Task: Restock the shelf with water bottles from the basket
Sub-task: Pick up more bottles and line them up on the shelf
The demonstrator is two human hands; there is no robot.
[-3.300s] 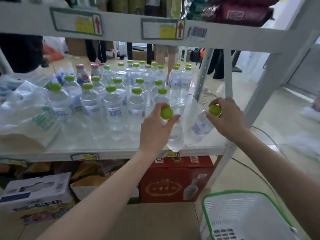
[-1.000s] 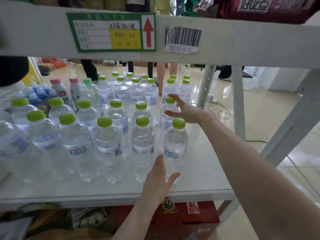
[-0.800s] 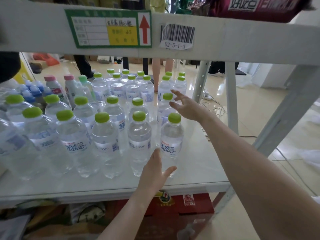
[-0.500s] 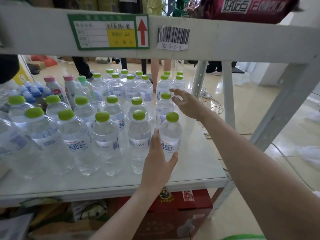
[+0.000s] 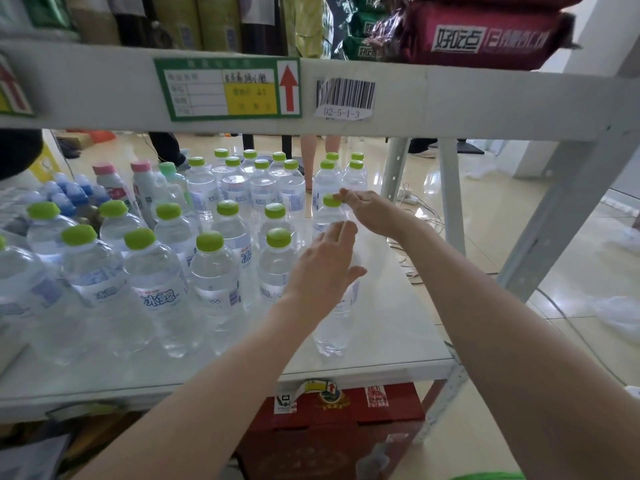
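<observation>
Several clear water bottles with green caps stand in rows on the white shelf (image 5: 388, 341). My left hand (image 5: 322, 271) is open, fingers spread, its palm against the upper part of the front right water bottle (image 5: 334, 330), hiding that bottle's cap. My right hand (image 5: 369, 209) reaches further in, its fingertips touching the right side of the green cap of the bottle behind (image 5: 330, 209); no grasp around it shows. Only a sliver of the basket's green rim (image 5: 485, 475) shows at the bottom edge.
The upper shelf beam (image 5: 450, 102), with a label and a barcode sticker, hangs just above the bottles. Pink- and blue-capped bottles (image 5: 110, 181) stand at the back left. A red carton (image 5: 332, 420) sits below. Grey uprights (image 5: 568, 209) stand at right.
My left hand rose from the front right bottle's base up over its top. My right hand moved from beside the second-row bottle to its cap. The view came closer.
</observation>
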